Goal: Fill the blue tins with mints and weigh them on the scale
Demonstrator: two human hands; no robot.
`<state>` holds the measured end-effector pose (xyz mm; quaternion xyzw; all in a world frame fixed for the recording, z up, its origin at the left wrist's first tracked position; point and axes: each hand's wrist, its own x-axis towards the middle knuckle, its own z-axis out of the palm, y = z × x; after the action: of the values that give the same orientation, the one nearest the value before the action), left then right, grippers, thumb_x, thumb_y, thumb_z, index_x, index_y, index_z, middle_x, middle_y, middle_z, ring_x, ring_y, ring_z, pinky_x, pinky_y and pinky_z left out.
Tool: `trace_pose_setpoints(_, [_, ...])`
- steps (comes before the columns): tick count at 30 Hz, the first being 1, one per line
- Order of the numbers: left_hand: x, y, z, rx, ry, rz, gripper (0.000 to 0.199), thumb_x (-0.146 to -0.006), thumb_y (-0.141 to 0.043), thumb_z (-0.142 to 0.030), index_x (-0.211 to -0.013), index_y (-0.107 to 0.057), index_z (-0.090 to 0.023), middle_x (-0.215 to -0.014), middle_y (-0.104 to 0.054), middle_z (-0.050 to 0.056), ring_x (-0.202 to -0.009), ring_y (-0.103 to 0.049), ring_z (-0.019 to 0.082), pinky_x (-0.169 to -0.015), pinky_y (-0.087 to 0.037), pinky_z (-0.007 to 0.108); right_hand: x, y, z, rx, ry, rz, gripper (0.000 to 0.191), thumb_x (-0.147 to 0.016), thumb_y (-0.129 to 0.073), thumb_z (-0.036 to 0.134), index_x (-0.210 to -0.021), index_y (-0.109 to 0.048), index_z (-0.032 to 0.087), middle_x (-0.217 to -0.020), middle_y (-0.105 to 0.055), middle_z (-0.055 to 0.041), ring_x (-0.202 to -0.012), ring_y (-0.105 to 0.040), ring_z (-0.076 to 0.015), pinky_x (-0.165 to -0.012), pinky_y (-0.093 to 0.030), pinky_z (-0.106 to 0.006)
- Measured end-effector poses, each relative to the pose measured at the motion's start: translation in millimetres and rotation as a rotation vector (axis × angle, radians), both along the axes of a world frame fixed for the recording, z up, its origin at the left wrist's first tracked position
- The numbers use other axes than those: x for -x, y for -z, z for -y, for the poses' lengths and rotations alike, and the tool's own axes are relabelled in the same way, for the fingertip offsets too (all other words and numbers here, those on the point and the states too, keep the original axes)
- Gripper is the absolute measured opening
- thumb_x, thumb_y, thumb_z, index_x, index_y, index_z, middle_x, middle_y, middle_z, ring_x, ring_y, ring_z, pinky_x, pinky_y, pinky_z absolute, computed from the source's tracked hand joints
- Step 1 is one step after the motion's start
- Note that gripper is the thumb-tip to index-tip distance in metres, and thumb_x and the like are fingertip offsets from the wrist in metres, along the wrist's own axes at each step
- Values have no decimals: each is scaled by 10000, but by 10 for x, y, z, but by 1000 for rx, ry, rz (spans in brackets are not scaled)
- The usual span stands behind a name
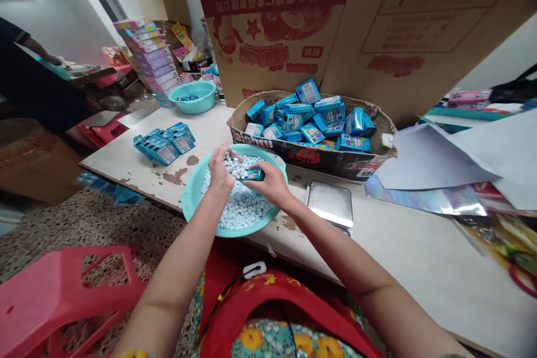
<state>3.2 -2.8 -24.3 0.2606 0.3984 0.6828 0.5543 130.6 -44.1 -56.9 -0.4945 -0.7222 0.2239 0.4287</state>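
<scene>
many white pellets (pixel 235 168) cupped in left hand (pixel 218 168); one blue box (pixel 252 174) gripped in right hand (pixel 272 183)

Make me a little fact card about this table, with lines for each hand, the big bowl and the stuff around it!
Left hand: cupped around white pellets
Right hand: holding a small blue box
Big bowl: teal, below both hands, more pellets inside
Behind bowl: long carton of blue boxes
Right of bowl: silver-topped device
Far left: red plastic stool
</scene>
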Motion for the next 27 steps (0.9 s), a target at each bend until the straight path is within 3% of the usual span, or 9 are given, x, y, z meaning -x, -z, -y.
trace_pose_setpoints(5, [-22,85,10,-22,-65,-127,316,-669,-710,-390,-722,-478,-183,-624,-563,-44,-482,-563,111,-470,-445,238,-22,-7,43,0,-11,71,377,-671,-813,337,-986,-647,213,-976,-645,-27,-935,-598,-214,-827,-447,-314])
trace_pose_setpoints(9, [-46,117,-10,-32,-72,-246,184,-756,-636,-266,-735,-480,-170,-590,-539,-57,-426,-486,85,-428,-406,232,-55,48,31,31,-3,104,378,-699,-794,341,-1009,-633,197,-995,-627,-23,-966,-582,-198,-835,-435,-292])
trace_pose_setpoints(12, [-80,101,-21,-63,-71,-264,176,-763,-606,-205,-691,-450,-167,-551,-499,-68,-394,-417,73,-415,-391,234,-89,56,33,33,-9,113,381,-725,-776,363,-1031,-626,193,-1022,-626,-28,-990,-575,-193,-827,-431,-278])
trace_pose_setpoints(16, [-148,50,9,-153,-17,-327,168,-760,-590,-185,-662,-454,-166,-538,-486,-53,-392,-434,105,-391,-395,264,-122,17,48,38,21,104,377,-747,-755,393,-1041,-611,208,-1045,-628,-13,-996,-572,-180,-825,-435,-264])
trace_pose_setpoints(22, [-166,29,15,-225,-17,-436,138,-756,-581,-154,-662,-480,-164,-532,-476,-47,-359,-360,88,-321,-285,231,-59,-44,27,42,46,120,379,-771,-720,445,-1057,-598,228,-1052,-623,-8,-1013,-565,-186,-812,-442,-269])
trace_pose_setpoints(27, [-166,9,-4,-245,-113,-537,177,-795,-518,-98,-633,-473,-155,-509,-476,-43,-372,-409,98,-349,-366,236,31,-51,0,89,61,86,355,-765,-739,417,-1043,-596,250,-1037,-615,4,-1018,-553,-179,-818,-446,-261])
